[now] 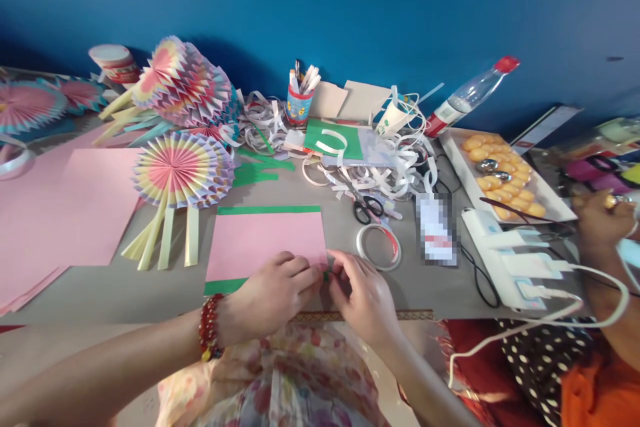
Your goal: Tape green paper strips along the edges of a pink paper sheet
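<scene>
Together, left hand [275, 290], right hand [365, 293], grip pinched on flat, rectangular pink paper [263, 237]

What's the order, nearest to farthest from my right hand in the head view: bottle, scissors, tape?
From your right hand:
1. Tape: just beyond the hand, slightly to its right.
2. Scissors: past the tape, black handles toward you.
3. Bottle: far back on the right, near the blue wall.
</scene>
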Tool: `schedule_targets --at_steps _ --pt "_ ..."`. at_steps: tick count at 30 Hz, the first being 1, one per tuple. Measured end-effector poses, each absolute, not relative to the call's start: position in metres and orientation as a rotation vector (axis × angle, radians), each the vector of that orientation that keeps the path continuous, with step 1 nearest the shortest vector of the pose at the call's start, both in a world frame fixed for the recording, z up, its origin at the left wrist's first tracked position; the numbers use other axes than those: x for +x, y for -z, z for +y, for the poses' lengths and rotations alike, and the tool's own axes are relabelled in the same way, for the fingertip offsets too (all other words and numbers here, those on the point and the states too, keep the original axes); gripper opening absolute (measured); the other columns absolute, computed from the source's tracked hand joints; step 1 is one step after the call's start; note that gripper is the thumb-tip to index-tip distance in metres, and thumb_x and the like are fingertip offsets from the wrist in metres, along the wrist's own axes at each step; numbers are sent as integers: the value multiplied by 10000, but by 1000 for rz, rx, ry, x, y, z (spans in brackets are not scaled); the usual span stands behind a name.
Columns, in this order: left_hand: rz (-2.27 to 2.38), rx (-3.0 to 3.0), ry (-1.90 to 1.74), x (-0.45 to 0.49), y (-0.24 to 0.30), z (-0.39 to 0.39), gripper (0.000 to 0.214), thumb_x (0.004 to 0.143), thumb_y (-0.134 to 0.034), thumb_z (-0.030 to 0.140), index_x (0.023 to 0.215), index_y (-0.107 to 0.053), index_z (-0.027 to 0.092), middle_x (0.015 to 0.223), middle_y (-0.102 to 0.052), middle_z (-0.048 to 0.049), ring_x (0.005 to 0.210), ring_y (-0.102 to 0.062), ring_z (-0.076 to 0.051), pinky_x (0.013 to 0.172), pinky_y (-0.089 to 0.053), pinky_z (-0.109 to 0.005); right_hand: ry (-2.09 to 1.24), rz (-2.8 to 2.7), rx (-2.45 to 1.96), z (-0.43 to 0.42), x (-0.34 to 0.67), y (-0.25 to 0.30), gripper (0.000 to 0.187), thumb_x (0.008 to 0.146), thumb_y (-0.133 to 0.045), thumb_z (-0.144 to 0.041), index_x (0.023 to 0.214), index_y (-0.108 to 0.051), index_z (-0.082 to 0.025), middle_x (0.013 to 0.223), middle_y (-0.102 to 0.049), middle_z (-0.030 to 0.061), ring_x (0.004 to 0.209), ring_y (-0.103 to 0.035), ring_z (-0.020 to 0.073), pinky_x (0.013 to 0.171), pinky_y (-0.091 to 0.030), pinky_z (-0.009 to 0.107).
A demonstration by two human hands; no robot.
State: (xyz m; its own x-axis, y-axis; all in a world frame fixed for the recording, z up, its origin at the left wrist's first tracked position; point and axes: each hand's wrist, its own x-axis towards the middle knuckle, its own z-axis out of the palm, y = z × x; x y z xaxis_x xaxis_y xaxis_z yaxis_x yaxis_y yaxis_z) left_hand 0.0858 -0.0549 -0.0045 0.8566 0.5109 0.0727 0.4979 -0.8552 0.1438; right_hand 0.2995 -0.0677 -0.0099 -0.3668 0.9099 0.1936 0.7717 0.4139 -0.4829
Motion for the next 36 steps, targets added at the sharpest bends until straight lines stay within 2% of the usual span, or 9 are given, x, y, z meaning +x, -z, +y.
schedule_targets --at_steps 7,13,28,36 --pt "717 2970 -74 90 0 -47 145 948 -559 225 1019 -679 181 1166 -601 -72 963 -503 -223 778 -358 -363 -503 -2130 -1509 -66 306 7 293 867 -515 -118 1146 -546 -203 787 -627 -7 732 -577 171 717 -441 300" --pt "707 2979 -121 93 -2 -45 169 961 -538 242 1024 -686 188 1164 -584 -59 992 -487 -227 788 -344 -368 -492 -2124 -1535 -66 305 8 211 909 -527 -175 1114 -565 -212 793 -638 0 745 -587 180 726 -433 306" --pt "614 3001 -65 95 -2 -40 190 966 -533 241 971 -714 185 1125 -601 -60 1022 -490 -233 780 -332 -379 -457 -2154 -1586 -72 305 15 242 879 -507 -117 1099 -562 -202 813 -656 24 803 -606 214 753 -433 335" --pt "583 2988 26 96 -3 -42 171 913 -593 269 992 -729 201 1233 -582 -84 1115 -475 -262 822 -360 -388 -396 -2151 -1630 -73 301 10 243 865 -480 -102 1073 -564 -197 785 -651 33 780 -604 220 723 -434 342"
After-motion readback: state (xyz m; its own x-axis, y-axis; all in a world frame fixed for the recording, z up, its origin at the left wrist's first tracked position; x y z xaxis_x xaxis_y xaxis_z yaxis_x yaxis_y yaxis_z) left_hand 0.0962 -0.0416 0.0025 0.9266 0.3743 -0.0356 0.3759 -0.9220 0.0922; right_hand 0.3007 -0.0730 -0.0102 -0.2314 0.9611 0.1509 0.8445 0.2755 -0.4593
